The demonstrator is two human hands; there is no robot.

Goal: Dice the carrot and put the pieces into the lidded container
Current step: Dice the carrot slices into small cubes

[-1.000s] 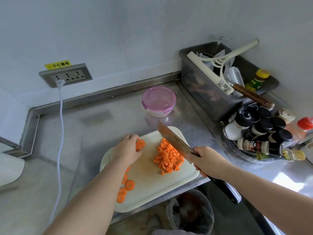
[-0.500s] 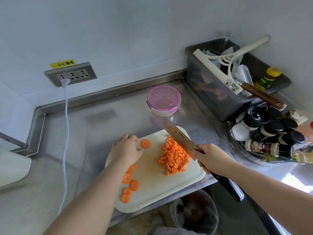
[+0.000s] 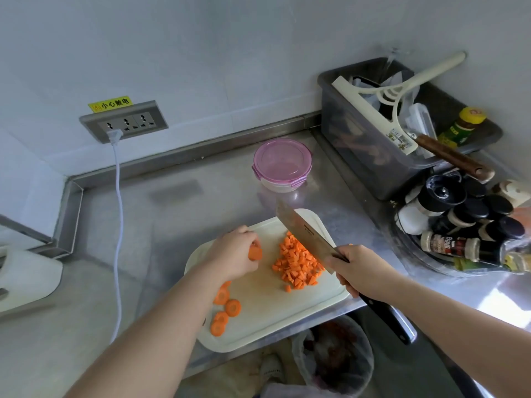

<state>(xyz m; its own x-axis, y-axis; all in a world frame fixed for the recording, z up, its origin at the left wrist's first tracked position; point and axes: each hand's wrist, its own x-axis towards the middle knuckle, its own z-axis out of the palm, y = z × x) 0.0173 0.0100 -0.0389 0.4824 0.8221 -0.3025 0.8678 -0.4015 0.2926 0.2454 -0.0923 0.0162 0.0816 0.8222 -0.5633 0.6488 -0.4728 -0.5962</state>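
Observation:
A white cutting board (image 3: 267, 320) lies at the counter's front edge. A heap of diced carrot (image 3: 297, 264) sits on its right half. Several round carrot slices (image 3: 225, 310) lie at its left, partly under my left forearm. My left hand (image 3: 231, 254) pinches one carrot slice (image 3: 255, 251) above the board's far left. My right hand (image 3: 362, 271) grips the handle of a cleaver (image 3: 304, 234), whose blade hangs over the diced heap, tip pointing away. The lidded container (image 3: 282, 165), clear with a pink lid on it, stands behind the board.
A grey bin (image 3: 373, 168) with a squeegee and utensils stands at the back right. Spice bottles (image 3: 465, 225) crowd a tray to the right. A white cord (image 3: 116, 225) hangs from the wall socket (image 3: 123, 124). A lined waste bin (image 3: 336, 354) sits below the counter edge.
My left hand has picked up the carrot slice that lay flat on the board half a second ago. The cleaver stays raised over the diced heap.

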